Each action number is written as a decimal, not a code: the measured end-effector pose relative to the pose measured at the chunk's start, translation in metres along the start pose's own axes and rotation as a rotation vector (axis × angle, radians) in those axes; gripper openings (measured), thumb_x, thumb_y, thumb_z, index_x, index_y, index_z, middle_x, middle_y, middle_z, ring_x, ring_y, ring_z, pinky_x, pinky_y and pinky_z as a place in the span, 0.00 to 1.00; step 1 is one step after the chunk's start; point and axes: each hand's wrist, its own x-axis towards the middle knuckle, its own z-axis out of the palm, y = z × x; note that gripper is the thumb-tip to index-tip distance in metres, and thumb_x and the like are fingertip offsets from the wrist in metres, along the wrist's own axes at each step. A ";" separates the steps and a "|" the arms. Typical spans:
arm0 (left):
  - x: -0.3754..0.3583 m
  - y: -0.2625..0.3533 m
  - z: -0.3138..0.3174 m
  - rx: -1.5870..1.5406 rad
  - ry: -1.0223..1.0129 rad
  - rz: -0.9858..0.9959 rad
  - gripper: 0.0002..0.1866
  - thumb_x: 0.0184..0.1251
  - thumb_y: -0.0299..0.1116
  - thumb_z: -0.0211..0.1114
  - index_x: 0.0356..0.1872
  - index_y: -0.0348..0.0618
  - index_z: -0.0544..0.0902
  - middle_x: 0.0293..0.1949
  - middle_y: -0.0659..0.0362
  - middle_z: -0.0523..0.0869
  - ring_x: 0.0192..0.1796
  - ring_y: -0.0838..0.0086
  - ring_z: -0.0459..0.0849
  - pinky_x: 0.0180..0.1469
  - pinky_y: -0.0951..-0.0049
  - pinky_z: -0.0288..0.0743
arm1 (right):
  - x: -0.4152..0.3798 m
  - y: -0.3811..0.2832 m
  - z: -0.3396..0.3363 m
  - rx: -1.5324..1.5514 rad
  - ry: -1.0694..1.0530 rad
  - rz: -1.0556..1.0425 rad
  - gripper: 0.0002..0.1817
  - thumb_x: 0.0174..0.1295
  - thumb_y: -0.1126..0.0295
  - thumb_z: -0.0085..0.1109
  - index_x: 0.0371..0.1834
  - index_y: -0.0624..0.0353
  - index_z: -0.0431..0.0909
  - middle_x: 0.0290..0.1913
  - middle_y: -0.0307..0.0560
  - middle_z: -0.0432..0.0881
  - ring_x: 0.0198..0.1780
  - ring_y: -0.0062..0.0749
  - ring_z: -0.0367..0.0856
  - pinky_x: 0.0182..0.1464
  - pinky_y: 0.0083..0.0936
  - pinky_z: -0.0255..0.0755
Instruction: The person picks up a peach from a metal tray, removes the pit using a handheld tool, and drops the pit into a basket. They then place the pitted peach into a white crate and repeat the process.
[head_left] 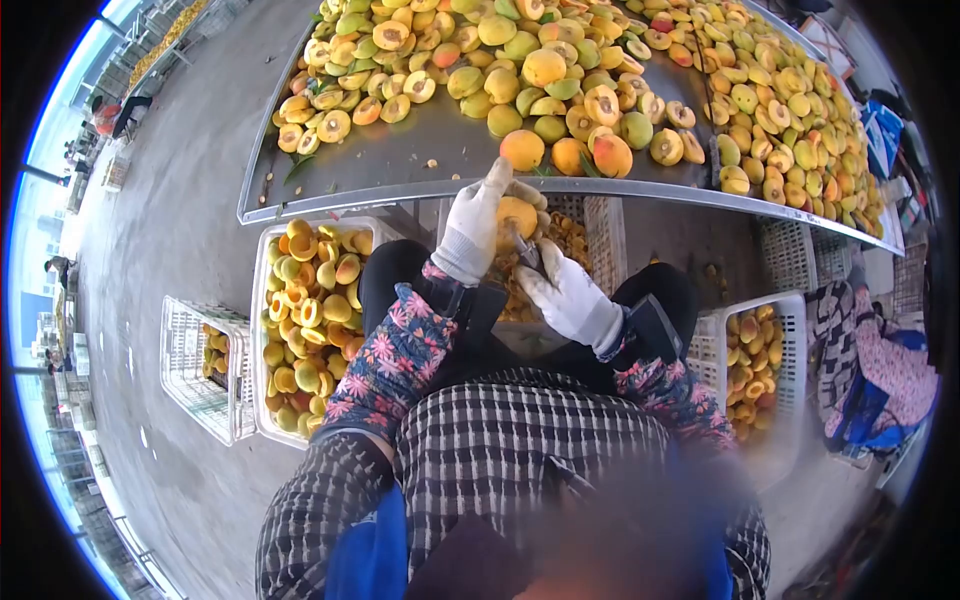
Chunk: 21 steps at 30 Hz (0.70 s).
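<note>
Left hand (472, 232) in a white glove, raised just below the bench (400, 165) edge, fingers (494, 180) curled shut around a whole yellow-orange peach (517, 217), one finger pointing up past the metal rim. Right hand (565, 295), also gloved, just beside and below, fingers closed on a small knife (527, 252), its blade tip up against the underside of the peach. Both hands over the lap, between the knees, above a white crate (590, 240) of fruit pieces partly hidden behind them.

On the bench, a broad heap of fruit (560, 70): whole peaches, green-yellow to orange, mixed with cut halves showing pits or hollows, a few stray leaves and scraps near the bare front strip. Three whole peaches at the near edge, just above the left hand.

To the left on the floor, a white crate (262, 300) piled with halved peaches; further left, a second crate (195, 370) nearly bare, a few pieces inside. To the right, another crate (785, 330) with halves. At far right, another person (870, 380) in patterned clothing, only partly visible. Floral sleeves and a checked apron in the foreground.
</note>
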 end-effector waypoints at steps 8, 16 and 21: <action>0.012 -0.002 -0.010 0.169 -0.160 -0.175 0.28 0.72 0.53 0.56 0.31 0.32 0.81 0.30 0.48 0.86 0.32 0.61 0.87 0.35 0.64 0.83 | 0.000 0.008 -0.011 -0.048 -0.185 0.097 0.16 0.69 0.62 0.53 0.50 0.66 0.70 0.32 0.52 0.80 0.34 0.46 0.80 0.39 0.37 0.71; 0.011 -0.013 0.007 -0.037 -0.054 -0.022 0.28 0.74 0.54 0.53 0.35 0.33 0.79 0.32 0.49 0.84 0.33 0.58 0.87 0.39 0.63 0.83 | -0.005 -0.010 -0.016 1.253 -0.320 0.669 0.10 0.74 0.60 0.47 0.45 0.54 0.71 0.21 0.33 0.65 0.13 0.18 0.58 0.15 0.18 0.54; 0.017 -0.021 0.006 -0.223 0.043 0.027 0.25 0.75 0.51 0.53 0.37 0.34 0.80 0.34 0.50 0.85 0.34 0.60 0.87 0.40 0.66 0.83 | -0.013 -0.006 -0.024 1.336 -0.310 0.633 0.11 0.75 0.60 0.44 0.47 0.55 0.71 0.21 0.33 0.64 0.13 0.18 0.56 0.16 0.18 0.52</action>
